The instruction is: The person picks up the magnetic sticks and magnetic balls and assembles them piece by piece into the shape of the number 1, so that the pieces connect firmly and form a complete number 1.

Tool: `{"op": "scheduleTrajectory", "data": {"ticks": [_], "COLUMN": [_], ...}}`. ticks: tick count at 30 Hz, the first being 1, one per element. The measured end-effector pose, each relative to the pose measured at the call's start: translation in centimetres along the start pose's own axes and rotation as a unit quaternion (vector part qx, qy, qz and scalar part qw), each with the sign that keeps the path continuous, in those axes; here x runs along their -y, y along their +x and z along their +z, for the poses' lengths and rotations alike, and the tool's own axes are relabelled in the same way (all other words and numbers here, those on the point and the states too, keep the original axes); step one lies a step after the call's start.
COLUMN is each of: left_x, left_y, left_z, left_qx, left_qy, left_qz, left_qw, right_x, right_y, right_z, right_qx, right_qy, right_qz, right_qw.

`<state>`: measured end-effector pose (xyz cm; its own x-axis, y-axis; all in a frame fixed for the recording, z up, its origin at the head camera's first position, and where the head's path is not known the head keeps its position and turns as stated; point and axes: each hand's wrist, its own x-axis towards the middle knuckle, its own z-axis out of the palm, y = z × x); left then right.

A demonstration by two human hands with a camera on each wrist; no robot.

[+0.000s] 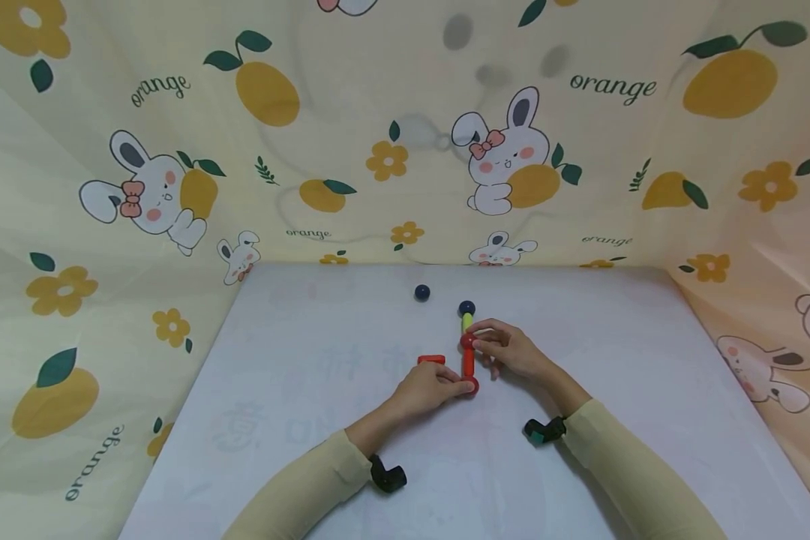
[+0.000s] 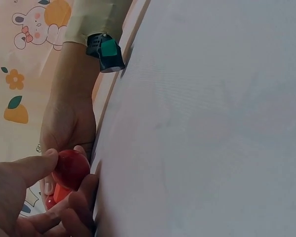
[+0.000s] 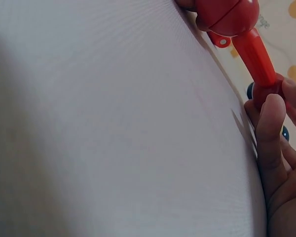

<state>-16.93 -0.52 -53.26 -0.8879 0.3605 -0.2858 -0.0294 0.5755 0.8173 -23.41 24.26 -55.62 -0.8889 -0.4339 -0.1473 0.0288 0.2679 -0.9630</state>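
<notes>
Keeping the red rod (image 1: 469, 364) straight seems wise, left hand (image 1: 427, 391) pinching the near red ball (image 2: 73, 170), right hand (image 1: 515, 354) the second ball (image 1: 466, 341), nearer the counter's far edge (image 1: 351, 265).

The bare left hand (image 1: 427, 388) partly covers a glossy red ball (image 2: 71, 169) at its fingertips, which the right wrist view's top edge crops. Fingers of the bare right hand (image 1: 516, 352) partly hide a second glossy red ball (image 1: 466, 341).

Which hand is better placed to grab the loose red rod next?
Probably the left hand: it's close beside the loose red rod. The right hand is farther away, holding the far red ball. Left must first release the near red ball.
</notes>
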Motion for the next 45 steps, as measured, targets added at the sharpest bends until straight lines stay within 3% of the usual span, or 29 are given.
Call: {"op": "scheduleTrajectory", "data": {"ticks": [25,45], "left_x": [0.64,0.82], "left_y": [-0.05,-0.04], "left_z": [-0.02,-0.23], "left_qx": [-0.001,0.006], "left_qy": [-0.019,-0.035], "left_qz": [0.026,0.028], "left_qw": [0.9995,0.999], "right_x": [0.19,0.23], "right_y": [0.06,0.01], "right_z": [0.35,0.44], "right_qx": [-0.02,-0.021], "right_qy": [-0.016,-0.023], "right_qz": [0.017,-0.004], "right_qw": [0.9995,0.9995]}}
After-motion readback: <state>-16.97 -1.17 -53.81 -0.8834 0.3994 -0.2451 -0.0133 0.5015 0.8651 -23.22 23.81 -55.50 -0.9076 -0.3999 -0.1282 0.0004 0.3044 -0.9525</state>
